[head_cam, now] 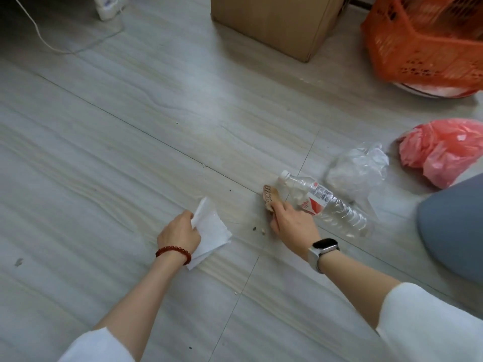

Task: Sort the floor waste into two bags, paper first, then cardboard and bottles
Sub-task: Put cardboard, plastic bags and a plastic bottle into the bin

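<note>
Floor waste, mid-sort: paper and cardboard scrap in hand; bottle on floor.

Left hand (179, 234), fingers curled, gripped white paper (209, 232) lying on the grey floor (130, 142). Right hand (292, 226) pinched a torn cardboard scrap (269, 198), which touched the clear plastic bottle (326, 202) lying on its side. Clear plastic bag (358, 168) lay just beyond the bottle; red plastic bag (444, 150) beside it. Cardboard box (277, 22) and orange basket (423, 43) stood well apart, further off.

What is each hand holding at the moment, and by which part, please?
Left hand grips white paper at its left edge; right hand pinches a brown cardboard scrap by its near end.
</note>
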### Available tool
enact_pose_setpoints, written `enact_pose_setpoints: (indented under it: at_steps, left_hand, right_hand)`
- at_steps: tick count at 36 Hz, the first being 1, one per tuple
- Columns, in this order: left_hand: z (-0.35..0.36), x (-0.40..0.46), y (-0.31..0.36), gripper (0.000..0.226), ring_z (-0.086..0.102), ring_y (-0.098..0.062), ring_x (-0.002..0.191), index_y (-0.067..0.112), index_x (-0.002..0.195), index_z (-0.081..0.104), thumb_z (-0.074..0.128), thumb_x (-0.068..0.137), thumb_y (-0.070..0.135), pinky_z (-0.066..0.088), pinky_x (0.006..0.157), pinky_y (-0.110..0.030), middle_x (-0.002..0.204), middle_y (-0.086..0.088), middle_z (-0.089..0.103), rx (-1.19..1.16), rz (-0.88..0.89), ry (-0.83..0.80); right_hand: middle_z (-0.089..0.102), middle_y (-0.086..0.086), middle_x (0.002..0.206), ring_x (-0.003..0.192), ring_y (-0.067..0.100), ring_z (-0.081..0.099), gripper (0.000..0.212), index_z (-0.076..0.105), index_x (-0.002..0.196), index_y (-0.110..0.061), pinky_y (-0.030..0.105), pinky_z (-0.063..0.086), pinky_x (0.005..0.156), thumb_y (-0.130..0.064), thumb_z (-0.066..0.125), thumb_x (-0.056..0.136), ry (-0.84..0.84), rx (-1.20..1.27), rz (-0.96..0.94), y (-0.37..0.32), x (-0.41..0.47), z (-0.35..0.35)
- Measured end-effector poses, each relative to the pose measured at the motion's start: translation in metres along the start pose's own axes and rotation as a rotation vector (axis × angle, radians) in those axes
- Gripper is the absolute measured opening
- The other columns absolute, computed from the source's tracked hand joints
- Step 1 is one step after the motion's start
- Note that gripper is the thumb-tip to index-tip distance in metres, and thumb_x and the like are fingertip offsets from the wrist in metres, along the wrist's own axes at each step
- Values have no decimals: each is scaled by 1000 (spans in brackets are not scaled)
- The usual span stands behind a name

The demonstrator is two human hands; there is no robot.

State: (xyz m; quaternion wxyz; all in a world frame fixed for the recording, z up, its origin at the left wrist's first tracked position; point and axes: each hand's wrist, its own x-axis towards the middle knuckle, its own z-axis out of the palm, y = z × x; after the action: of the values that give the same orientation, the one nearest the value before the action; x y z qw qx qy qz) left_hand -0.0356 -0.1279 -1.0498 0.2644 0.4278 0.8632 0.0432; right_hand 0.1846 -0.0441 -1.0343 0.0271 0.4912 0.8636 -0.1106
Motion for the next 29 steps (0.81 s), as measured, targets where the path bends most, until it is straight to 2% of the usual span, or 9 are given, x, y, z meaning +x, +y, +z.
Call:
enact_pose_setpoints:
  at_steps: [3,7,9,13,16,20,23,25,29]
  left_hand:
    - [-4,-7,13,15,53,-31,77,10,99,49,44,85,9,44,64,-33,94,-13,62,-221,-49,39]
    - [-19,-18,55,30,56,-32,93,10,117,45,49,86,10,47,77,-38,111,-9,58,-431,31,144]
    - [-29,-22,84,30,56,-32,97,8,117,47,50,87,10,44,79,-35,112,-7,58,-488,113,215]
    - [-54,-31,160,14,53,-26,81,6,98,54,54,90,17,38,71,-29,88,-1,53,-585,297,343]
    - [-70,-46,231,13,52,-29,71,3,82,57,58,87,15,37,64,-30,75,-10,56,-654,473,446]
    - [-80,-85,322,11,50,-18,69,4,79,63,62,85,13,33,63,-21,77,2,53,-703,729,537]
    - [-80,-120,389,19,51,-16,66,9,76,61,56,84,25,38,64,-27,75,7,51,-723,906,581]
    - [-74,-138,426,25,54,-21,63,12,77,60,48,83,33,39,63,-31,70,7,51,-702,1013,636]
    - [-47,-176,486,37,61,-25,69,13,92,61,39,85,42,35,71,-31,75,0,63,-622,1136,628]
  right_hand:
    - [58,10,85,74,28,54,24,46,115,-7,34,39,61,-16,38,94,-30,263,154,16,-2,-16]
    - [51,4,67,56,17,44,6,45,90,-13,27,33,51,-15,42,94,44,519,188,39,-11,-43]
    - [45,1,60,51,12,38,15,44,79,-9,20,29,47,-13,46,93,179,640,225,48,-13,-65]
    - [42,-3,59,51,5,36,17,46,73,-5,19,29,50,-7,50,90,512,736,216,74,-17,-132]
    - [40,-8,59,54,0,41,17,43,74,-12,17,31,54,-6,51,88,760,695,191,105,-31,-189]
    - [49,0,66,59,8,41,6,46,80,-13,23,32,58,-13,50,85,1003,599,253,155,-62,-250]
    - [50,-5,67,64,6,43,5,50,90,-10,24,34,62,-6,51,88,1148,574,335,202,-98,-290]
    - [53,-4,74,69,9,47,16,53,104,-5,27,36,67,-5,51,88,1203,528,412,233,-124,-306]
    - [66,14,97,88,36,58,36,50,123,-17,33,36,69,-5,47,89,1136,424,637,290,-172,-314]
